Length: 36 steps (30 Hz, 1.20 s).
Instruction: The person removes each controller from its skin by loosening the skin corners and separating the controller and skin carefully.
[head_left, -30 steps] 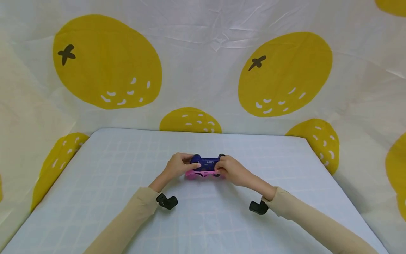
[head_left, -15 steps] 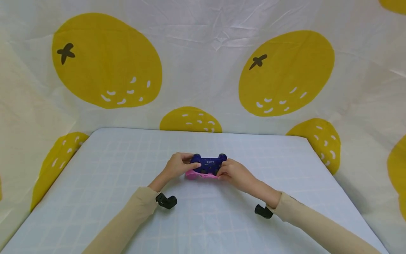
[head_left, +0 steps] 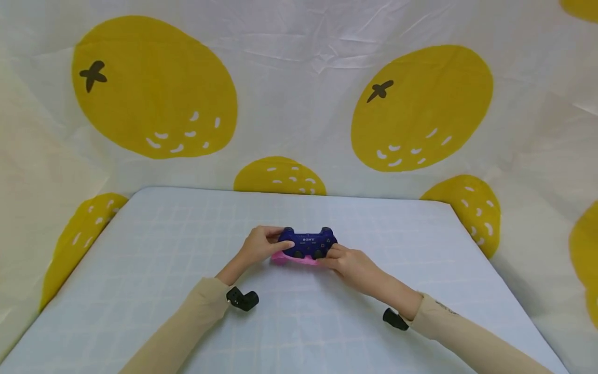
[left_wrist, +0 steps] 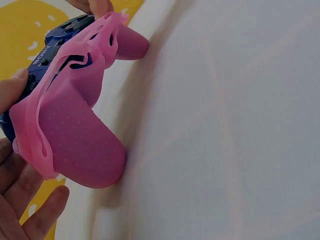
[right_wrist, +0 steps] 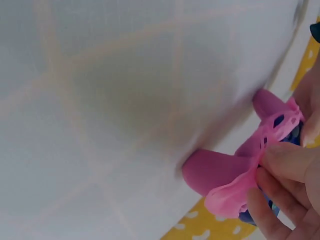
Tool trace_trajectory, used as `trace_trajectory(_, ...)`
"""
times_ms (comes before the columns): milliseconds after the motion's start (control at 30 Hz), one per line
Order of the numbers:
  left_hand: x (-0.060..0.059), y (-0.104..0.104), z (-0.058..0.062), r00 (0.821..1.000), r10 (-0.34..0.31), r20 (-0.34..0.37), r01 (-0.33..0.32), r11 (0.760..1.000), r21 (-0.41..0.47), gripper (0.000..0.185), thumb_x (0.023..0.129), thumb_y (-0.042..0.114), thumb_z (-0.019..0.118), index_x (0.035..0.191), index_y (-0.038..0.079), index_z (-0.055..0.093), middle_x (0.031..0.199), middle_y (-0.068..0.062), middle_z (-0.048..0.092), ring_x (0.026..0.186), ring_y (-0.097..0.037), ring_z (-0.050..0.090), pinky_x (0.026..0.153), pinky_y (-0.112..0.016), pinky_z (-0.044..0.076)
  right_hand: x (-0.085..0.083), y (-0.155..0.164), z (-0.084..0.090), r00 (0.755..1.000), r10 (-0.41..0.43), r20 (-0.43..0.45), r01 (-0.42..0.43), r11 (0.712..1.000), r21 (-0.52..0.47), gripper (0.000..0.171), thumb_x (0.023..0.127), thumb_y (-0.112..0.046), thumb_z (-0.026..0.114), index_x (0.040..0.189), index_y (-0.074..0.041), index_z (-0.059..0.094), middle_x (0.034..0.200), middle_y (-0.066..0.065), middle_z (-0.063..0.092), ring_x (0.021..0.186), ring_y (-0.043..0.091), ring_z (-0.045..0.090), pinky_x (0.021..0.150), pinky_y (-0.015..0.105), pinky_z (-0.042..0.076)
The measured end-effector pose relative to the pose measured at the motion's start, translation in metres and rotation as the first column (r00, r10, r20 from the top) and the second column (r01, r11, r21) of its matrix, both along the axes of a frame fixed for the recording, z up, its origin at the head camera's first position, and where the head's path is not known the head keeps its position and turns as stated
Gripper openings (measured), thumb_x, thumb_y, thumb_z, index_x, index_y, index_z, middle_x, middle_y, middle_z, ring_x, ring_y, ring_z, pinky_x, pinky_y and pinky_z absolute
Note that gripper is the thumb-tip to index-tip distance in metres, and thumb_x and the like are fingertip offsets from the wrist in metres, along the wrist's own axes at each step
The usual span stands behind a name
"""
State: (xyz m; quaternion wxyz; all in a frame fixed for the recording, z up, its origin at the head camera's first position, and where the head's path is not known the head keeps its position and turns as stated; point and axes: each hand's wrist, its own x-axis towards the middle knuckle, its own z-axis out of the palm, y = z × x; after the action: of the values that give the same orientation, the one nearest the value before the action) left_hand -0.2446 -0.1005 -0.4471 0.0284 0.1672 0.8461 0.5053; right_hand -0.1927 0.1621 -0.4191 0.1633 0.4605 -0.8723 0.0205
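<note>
A dark blue Sony game controller is held upright over the table, its face with sticks and buttons toward me. A pink silicone cover wraps its grips, while the cover's front edge is peeled down below the sticks. My left hand grips the controller's left end, thumb on its face and fingers behind. At the lower right, my right hand pinches the loose edge of the cover between thumb and fingers, as the right wrist view shows. The covered grips point down close to the cloth.
A pale checked cloth covers the table. Behind and at both sides hangs a white curtain printed with large yellow fruit. Black wrist cameras are strapped near the cuffs of the beige sleeves.
My right hand has moved right and down, drawing the cover's front edge off the controller's right side. More of the blue face and its buttons shows. The left hand keeps its hold.
</note>
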Motion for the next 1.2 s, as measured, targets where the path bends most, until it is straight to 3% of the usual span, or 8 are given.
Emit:
trace_trajectory(100, 0.001, 0.0, -0.001, 1.0, 0.003, -0.006, -0.003, 1.0, -0.002, 0.059, 0.083, 0.035, 0.075, 0.126, -0.003, 0.06, 0.12, -0.019, 0.066, 0.096, -0.021, 0.067, 0.084, -0.034, 0.056, 0.003, 0.001, 0.0, 0.999, -0.005, -0.033, 0.005, 1.0, 0.005, 0.019, 0.083, -0.006, 0.073, 0.099, -0.015, 0.076, 0.094, -0.001, 0.07, 0.092, 0.013, 0.063, 0.079, 0.025, 0.055)
trace_trajectory(267, 0.001, 0.001, -0.001, 1.0, -0.003, 0.008, 0.003, 1.0, 0.012, 0.06, 0.082, 0.035, 0.075, 0.128, -0.002, 0.059, 0.122, -0.018, 0.065, 0.098, -0.022, 0.065, 0.087, -0.036, 0.055, 0.008, -0.001, 0.0, 0.988, -0.019, -0.151, 0.038, 0.992, 0.123, 0.013, 0.085, -0.011, 0.071, 0.097, -0.014, 0.076, 0.088, -0.002, 0.064, 0.082, 0.013, 0.055, 0.063, 0.02, 0.052)
trace_trajectory(400, 0.0, 0.001, -0.001, 1.0, -0.007, 0.027, 0.007, 1.0, 0.005, 0.062, 0.083, 0.036, 0.075, 0.13, -0.002, 0.057, 0.125, -0.018, 0.064, 0.101, -0.022, 0.065, 0.089, -0.036, 0.054, 0.01, 0.0, 0.0, 0.981, -0.023, -0.193, 0.059, 0.982, 0.18, 0.017, 0.086, -0.013, 0.071, 0.103, -0.015, 0.075, 0.093, -0.002, 0.063, 0.085, 0.014, 0.053, 0.06, 0.02, 0.051)
trace_trajectory(633, -0.001, 0.0, -0.002, 0.999, -0.001, 0.044, 0.001, 1.0, -0.006, 0.064, 0.084, 0.038, 0.073, 0.131, -0.003, 0.056, 0.128, -0.02, 0.062, 0.102, -0.023, 0.063, 0.092, -0.037, 0.053, 0.009, 0.003, -0.006, 0.995, -0.024, -0.097, 0.029, 0.998, 0.047, 0.026, 0.084, -0.015, 0.073, 0.11, -0.013, 0.073, 0.103, 0.0, 0.068, 0.097, 0.015, 0.06, 0.074, 0.025, 0.056)
trace_trajectory(833, 0.0, 0.001, 0.0, 0.999, -0.006, 0.035, 0.006, 1.0, 0.0, 0.062, 0.084, 0.036, 0.074, 0.129, -0.003, 0.057, 0.125, -0.02, 0.063, 0.102, -0.024, 0.066, 0.09, -0.037, 0.054, 0.006, -0.016, -0.002, 0.984, -0.043, -0.17, 0.032, 0.997, -0.063, 0.01, 0.081, -0.015, 0.076, 0.09, -0.011, 0.075, 0.081, -0.001, 0.07, 0.072, 0.013, 0.06, 0.064, 0.023, 0.054)
trace_trajectory(1000, 0.001, 0.002, 0.002, 0.999, -0.017, 0.037, 0.017, 1.0, 0.003, 0.06, 0.084, 0.035, 0.073, 0.129, -0.002, 0.058, 0.124, -0.019, 0.064, 0.102, -0.024, 0.066, 0.088, -0.036, 0.054, -0.001, -0.036, -0.001, 0.976, -0.052, -0.213, 0.026, 0.992, -0.121, 0.012, 0.08, -0.022, 0.078, 0.087, -0.013, 0.075, 0.082, -0.002, 0.071, 0.076, 0.014, 0.06, 0.068, 0.024, 0.055)
trace_trajectory(1200, 0.0, 0.002, 0.0, 0.999, -0.004, 0.043, 0.004, 1.0, -0.001, 0.059, 0.085, 0.035, 0.072, 0.129, -0.002, 0.058, 0.125, -0.018, 0.064, 0.102, -0.023, 0.065, 0.09, -0.036, 0.054, -0.005, -0.05, -0.005, 0.955, -0.108, -0.277, 0.07, 0.987, -0.142, 0.019, 0.074, -0.028, 0.082, 0.074, -0.013, 0.07, 0.07, -0.002, 0.07, 0.069, 0.015, 0.056, 0.063, 0.026, 0.053)
